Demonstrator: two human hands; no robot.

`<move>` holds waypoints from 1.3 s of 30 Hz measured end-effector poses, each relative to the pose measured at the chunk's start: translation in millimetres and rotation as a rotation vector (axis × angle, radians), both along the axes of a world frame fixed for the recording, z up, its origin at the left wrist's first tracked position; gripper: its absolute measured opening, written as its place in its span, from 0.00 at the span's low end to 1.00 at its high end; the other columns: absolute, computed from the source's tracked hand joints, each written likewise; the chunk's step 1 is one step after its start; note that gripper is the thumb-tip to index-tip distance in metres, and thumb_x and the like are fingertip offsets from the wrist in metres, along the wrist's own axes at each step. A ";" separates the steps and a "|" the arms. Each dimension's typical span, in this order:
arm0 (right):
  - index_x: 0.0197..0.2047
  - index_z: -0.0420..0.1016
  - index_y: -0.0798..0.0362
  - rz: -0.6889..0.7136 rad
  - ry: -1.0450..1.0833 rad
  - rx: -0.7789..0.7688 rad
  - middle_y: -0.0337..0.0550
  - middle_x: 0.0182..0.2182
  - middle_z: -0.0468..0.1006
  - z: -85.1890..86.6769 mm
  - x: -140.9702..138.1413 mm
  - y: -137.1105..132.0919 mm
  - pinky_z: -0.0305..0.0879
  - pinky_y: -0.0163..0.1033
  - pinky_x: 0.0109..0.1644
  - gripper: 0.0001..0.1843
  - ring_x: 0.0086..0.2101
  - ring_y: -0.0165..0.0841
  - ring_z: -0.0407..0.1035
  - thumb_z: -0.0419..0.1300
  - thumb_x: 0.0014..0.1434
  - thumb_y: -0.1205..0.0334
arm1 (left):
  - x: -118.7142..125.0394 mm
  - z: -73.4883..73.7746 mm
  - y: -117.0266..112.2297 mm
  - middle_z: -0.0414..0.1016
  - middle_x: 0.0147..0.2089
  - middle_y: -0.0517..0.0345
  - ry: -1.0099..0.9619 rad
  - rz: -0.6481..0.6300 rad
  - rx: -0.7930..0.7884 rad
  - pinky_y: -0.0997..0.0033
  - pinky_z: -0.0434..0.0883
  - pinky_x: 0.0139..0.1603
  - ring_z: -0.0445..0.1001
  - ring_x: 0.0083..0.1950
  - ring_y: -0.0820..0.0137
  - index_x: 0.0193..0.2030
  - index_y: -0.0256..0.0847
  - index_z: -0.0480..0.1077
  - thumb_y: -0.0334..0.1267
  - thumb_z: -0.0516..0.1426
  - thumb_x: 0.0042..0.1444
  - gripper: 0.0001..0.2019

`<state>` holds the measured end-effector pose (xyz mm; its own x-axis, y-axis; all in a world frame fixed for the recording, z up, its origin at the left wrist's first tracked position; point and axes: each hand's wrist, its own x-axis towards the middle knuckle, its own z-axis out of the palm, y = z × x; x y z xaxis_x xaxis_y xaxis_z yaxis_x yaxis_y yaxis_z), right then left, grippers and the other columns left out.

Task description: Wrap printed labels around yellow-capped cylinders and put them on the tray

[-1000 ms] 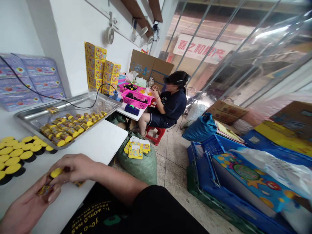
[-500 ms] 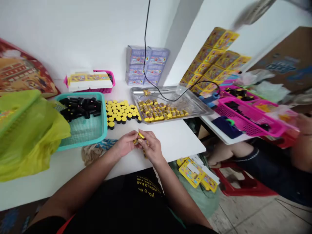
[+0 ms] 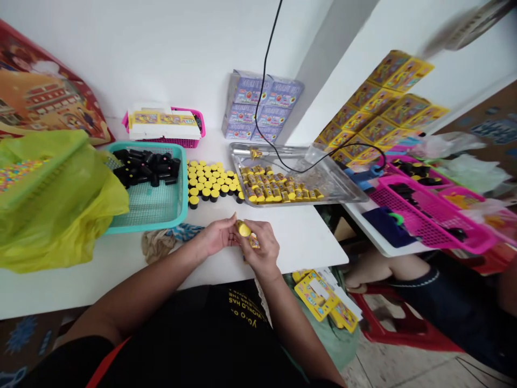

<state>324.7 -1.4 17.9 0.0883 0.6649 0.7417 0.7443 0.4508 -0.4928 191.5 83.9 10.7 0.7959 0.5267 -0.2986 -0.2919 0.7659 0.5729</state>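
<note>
Both my hands meet over the front of the white table point(image 3: 307, 237). My right hand point(image 3: 260, 245) is closed around a small yellow-capped tube with a printed label point(image 3: 244, 230). My left hand point(image 3: 218, 235) touches the same tube with pinched fingertips. Behind my hands stand several yellow-capped black tubes point(image 3: 210, 180). A metal tray point(image 3: 339, 186) to the right holds several labelled tubes point(image 3: 278, 188). A teal basket point(image 3: 169, 207) at the left holds several black tubes point(image 3: 143, 164).
A yellow-green plastic bag point(image 3: 52, 205) lies at the left. A pink basket with white cards point(image 3: 163, 124), purple boxes point(image 3: 262, 105) and yellow boxes point(image 3: 383, 102) line the wall. A black cable point(image 3: 269, 81) hangs down. Pink baskets point(image 3: 428, 207) and a seated person point(image 3: 436, 291) are at the right.
My head has swung from the room at the right back down to the table. My hands stay together on the yellow-capped tube, now tilted with its cap upward.
</note>
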 end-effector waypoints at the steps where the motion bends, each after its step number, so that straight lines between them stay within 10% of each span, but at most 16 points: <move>1: 0.53 0.72 0.47 0.026 -0.041 0.001 0.47 0.43 0.78 -0.9 -0.9 0.1 0.73 0.49 0.45 0.18 0.43 0.39 0.72 0.61 0.59 0.64 | 0.2 0.4 0.3 0.75 0.28 0.53 -0.005 0.040 0.004 0.71 0.69 0.34 0.73 0.28 0.71 0.32 0.33 0.73 0.43 0.61 0.57 0.12; 11: 0.55 0.72 0.47 -0.035 -0.026 -0.019 0.47 0.43 0.75 -16.4 -2.0 5.2 0.73 0.45 0.46 0.19 0.42 0.37 0.71 0.64 0.60 0.60 | 0.4 3.8 4.0 0.75 0.29 0.52 -0.034 0.145 -0.017 0.73 0.68 0.31 0.73 0.30 0.71 0.30 0.32 0.73 0.31 0.63 0.52 0.04; 39: 0.52 0.78 0.47 -0.081 -0.073 -0.060 0.43 0.30 0.77 -33.5 0.1 12.6 0.71 0.43 0.40 0.15 0.33 0.35 0.69 0.57 0.64 0.64 | 5.7 -6.1 -5.0 0.75 0.26 0.53 0.142 0.177 0.025 0.72 0.71 0.33 0.74 0.26 0.72 0.33 0.31 0.74 0.43 0.66 0.52 0.14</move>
